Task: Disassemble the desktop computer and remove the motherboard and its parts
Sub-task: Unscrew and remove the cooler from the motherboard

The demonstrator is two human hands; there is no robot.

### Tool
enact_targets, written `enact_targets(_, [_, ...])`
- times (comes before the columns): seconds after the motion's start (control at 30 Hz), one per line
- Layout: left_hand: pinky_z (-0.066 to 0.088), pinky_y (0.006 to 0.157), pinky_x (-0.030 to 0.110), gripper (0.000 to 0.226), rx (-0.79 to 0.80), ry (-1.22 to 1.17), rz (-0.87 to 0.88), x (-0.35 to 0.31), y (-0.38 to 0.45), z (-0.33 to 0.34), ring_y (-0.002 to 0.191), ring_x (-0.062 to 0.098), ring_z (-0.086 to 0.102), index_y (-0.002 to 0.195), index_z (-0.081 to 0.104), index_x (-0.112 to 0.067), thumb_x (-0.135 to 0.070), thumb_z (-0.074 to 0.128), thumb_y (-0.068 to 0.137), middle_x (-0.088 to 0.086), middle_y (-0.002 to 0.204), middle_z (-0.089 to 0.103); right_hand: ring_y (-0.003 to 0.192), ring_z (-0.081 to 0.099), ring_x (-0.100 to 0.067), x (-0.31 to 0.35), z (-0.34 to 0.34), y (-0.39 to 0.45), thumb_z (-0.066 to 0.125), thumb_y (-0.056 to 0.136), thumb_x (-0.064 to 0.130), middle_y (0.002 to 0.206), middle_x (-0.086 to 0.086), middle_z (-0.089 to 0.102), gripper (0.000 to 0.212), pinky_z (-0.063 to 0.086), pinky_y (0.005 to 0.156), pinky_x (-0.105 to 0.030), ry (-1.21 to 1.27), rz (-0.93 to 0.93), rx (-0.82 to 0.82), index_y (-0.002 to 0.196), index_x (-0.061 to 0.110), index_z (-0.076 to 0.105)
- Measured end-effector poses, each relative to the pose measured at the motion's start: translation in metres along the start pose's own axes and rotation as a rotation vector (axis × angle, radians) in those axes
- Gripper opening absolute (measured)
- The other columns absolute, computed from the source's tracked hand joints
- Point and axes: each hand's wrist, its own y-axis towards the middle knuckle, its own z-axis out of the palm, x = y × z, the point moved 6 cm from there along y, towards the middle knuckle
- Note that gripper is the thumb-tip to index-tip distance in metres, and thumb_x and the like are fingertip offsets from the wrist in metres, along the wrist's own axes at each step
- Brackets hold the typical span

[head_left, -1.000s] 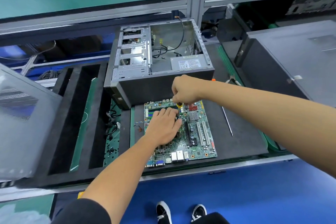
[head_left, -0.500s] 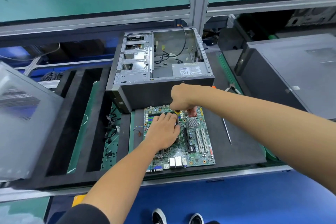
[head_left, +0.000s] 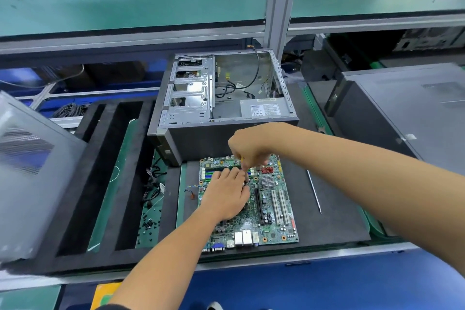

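black foam matting carries the motherboard (head_left: pixel 266 199) just in front of the emptied computer case (head_left: pixel 226 108), left hand (head_left: pixel 226 196) pressing flat with fingers together, right hand (head_left: pixel 249 146) pinching a screwdriver (head_left: pixel 244 171); stiff, light, fragile, best lifted by its edges.

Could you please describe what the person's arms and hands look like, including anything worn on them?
Both hands are bare: no gloves, rings or watch show on the left hand or the right hand. Both forearms are uncovered along their visible length. A dark sleeve edge shows at the bottom of the picture on the left arm. No sleeve shows on the right arm, which leaves the frame at the right edge.
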Motion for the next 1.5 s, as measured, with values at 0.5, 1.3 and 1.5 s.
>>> enact_targets(0.5, [0.03,0.086,0.035,0.048,0.027,0.002,-0.001,0.0,0.0,0.002,0.098,0.018,0.039,0.12,0.046,-0.018,-0.044,0.014,0.095,-0.003,0.114,0.047,0.038,0.046,-0.016,-0.015,0.006,-0.002,0.031,0.101,0.016,0.054,-0.007,0.052,0.039,0.034,0.038,-0.02,0.378,0.271,0.063,0.067,0.005,0.046])
enact_targets(1.3, [0.03,0.084,0.034,0.051,0.005,-0.001,-0.011,0.001,0.001,0.001,0.098,0.017,0.041,0.113,0.051,-0.021,-0.047,0.014,0.092,-0.005,0.106,0.049,0.047,0.052,-0.02,0.001,-0.002,-0.007,0.043,0.094,0.025,0.054,-0.007,0.053,0.037,0.041,0.051,-0.026,0.403,0.282,-0.199,0.062,0.009,0.049])
enact_targets(1.5, [0.033,0.087,0.036,0.056,0.025,0.003,-0.006,0.001,0.001,0.004,0.097,0.018,0.04,0.119,0.047,-0.019,-0.048,0.01,0.09,-0.004,0.11,0.048,0.04,0.054,-0.012,0.001,0.0,0.0,0.044,0.097,0.016,0.034,0.003,0.051,0.042,0.043,0.046,-0.023,0.173,0.175,0.047,0.057,0.007,0.055])
